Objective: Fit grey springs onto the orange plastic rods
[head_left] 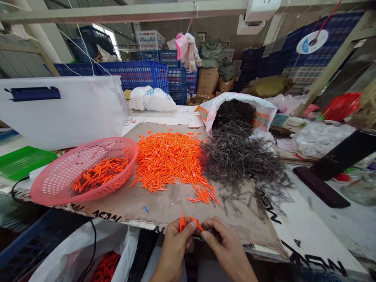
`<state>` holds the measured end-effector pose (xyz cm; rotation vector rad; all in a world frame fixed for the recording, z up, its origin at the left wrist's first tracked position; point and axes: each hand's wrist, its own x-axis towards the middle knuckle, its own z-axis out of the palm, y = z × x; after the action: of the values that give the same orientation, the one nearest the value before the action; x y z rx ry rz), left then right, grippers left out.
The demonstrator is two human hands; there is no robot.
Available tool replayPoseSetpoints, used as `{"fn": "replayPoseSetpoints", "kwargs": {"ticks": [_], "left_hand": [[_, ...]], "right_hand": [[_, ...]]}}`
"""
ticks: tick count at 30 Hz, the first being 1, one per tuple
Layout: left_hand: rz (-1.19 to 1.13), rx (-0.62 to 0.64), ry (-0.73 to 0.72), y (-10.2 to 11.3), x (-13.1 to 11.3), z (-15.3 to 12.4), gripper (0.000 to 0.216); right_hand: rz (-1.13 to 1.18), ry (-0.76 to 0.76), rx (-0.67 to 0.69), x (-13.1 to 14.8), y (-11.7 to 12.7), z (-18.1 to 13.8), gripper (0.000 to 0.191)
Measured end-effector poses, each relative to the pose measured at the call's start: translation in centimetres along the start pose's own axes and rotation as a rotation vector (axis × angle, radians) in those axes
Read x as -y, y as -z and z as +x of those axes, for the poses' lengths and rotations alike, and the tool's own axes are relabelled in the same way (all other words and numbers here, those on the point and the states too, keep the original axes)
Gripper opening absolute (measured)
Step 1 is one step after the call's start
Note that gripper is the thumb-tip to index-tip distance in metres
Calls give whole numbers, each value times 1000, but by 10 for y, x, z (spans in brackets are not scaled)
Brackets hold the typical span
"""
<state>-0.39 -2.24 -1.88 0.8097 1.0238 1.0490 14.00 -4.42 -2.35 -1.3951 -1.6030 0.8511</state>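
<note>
My left hand (179,244) is closed around several small slender orange plastic pieces (182,222), whose tips stick up above the fingers. Close beside it, my right hand (225,243) is pinched at the end of one orange piece (196,223) that spans the two hands. Whether the right fingers also hold a spring is hidden. Beyond the hands lies a heap of the same orange pieces (170,158). To its right, a tangled pile of thin dark coil springs (235,154) spills from a white sack (266,103).
A pink perforated basket (53,184) with orange pieces stands left, near a green tray (23,162) and a white plastic bin (64,113). Below the table edge is a white bag (70,250) with red pieces. A black stand (323,184) is at right.
</note>
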Motion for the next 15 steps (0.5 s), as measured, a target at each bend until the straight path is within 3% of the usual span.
{"fn": "replayPoseSetpoints", "kwargs": {"ticks": [7, 15], "left_hand": [[64, -44, -45, -1, 3, -1, 39], [198, -88, -140, -2, -2, -5, 28]], "right_hand": [[-60, -23, -97, -2, -7, -5, 12], [-200, 76, -166, -8, -15, -9, 17]]}}
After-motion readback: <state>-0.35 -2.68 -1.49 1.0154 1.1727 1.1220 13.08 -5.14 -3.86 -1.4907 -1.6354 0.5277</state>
